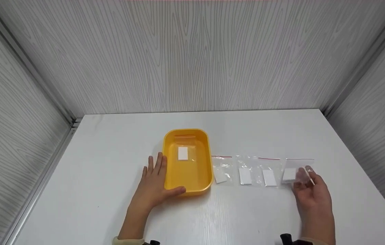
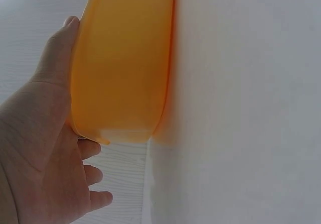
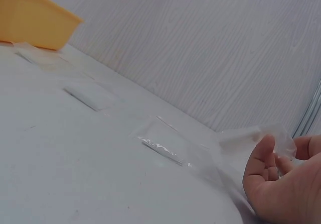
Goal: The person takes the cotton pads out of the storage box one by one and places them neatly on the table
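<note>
A yellow plastic tray (image 1: 188, 177) stands on the white table, with a clear zip bag holding a white card (image 1: 182, 153) inside it. My left hand (image 1: 153, 187) rests against the tray's left side and near corner, fingers straight and spread, thumb along the rim. To the right, my right hand (image 1: 313, 194) pinches the right edge of a clear zip bag (image 1: 289, 174) that has a white piece in it. In the right wrist view this bag (image 3: 241, 139) appears lifted at the hand. Its fingertips are partly hidden by the film.
Three more clear zip bags with white pieces lie in a row between the tray and my right hand: one beside the tray (image 1: 220, 176), a middle one (image 1: 245, 176) and another (image 1: 269, 177). Grey wood-grain panels (image 1: 185, 58) enclose the table's back and sides.
</note>
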Available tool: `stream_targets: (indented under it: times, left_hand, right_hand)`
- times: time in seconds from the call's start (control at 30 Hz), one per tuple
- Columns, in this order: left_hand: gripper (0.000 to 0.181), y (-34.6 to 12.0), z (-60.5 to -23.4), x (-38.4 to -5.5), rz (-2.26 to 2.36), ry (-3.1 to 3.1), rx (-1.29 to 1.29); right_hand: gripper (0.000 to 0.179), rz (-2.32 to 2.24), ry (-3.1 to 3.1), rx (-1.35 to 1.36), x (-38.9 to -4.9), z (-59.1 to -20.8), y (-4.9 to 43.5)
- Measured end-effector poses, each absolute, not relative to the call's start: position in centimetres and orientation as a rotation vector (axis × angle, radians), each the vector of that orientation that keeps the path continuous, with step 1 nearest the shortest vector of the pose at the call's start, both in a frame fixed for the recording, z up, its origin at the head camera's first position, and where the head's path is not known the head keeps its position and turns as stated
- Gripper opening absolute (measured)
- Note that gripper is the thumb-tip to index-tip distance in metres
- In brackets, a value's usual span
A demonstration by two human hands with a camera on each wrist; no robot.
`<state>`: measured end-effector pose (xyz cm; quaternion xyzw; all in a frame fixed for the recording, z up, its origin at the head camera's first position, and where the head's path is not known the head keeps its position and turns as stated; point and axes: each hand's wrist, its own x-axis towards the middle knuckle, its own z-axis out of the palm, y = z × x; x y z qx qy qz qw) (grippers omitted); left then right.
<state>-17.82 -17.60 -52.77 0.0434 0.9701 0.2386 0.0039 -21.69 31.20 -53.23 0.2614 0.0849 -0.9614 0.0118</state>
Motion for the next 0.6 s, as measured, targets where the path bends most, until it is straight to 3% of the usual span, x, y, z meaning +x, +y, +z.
stream_targets:
  times: [0.37, 0.6]
  left_hand:
    - [0.13, -17.6, -52.8, -17.6, 0.748, 3.058, 0.158]
    - [0.13, -17.6, -52.7, -17.6, 0.763, 3.065, 0.169]
  right_hand:
    - [0.066, -2.79, 1.289, 1.01, -21.4, -52.6, 30.7]
    - [0.068, -2.529, 1.768, 1.143, -21.8, -52.5, 30.0]
